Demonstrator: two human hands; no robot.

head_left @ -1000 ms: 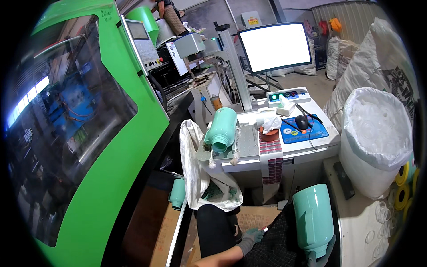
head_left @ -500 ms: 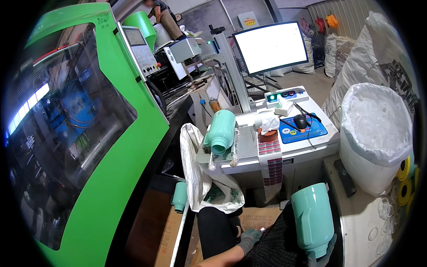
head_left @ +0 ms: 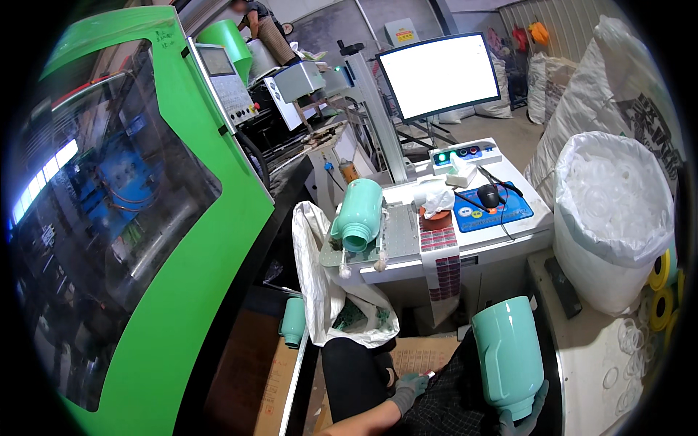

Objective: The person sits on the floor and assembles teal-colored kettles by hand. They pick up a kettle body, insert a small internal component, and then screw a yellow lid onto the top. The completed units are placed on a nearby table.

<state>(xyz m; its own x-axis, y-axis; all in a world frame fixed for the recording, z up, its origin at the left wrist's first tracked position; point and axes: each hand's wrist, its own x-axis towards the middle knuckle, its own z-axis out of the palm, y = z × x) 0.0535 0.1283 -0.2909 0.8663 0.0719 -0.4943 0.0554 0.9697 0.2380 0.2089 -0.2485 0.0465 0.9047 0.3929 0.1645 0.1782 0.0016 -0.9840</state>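
Mint-green bottle [head_left: 507, 356] was held neck-down at right side, neck cupped by gloved right hand [head_left: 536, 413], fingers curled around it. Left forearm [head_left: 367, 420] was angled in from below; small white-tipped item [head_left: 431, 375] was gripped in gloved left hand [head_left: 411, 389]. Farther off, second bottle [head_left: 359, 207] was laid on perforated plate [head_left: 401, 234].

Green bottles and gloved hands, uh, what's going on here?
The person's gloved right hand holds a green bottle by its neck, neck down. The left hand is at a small pale item, perhaps holding it. A second bottle lies over the metal plate, neck toward the camera; a third bottle is left of the white sack.
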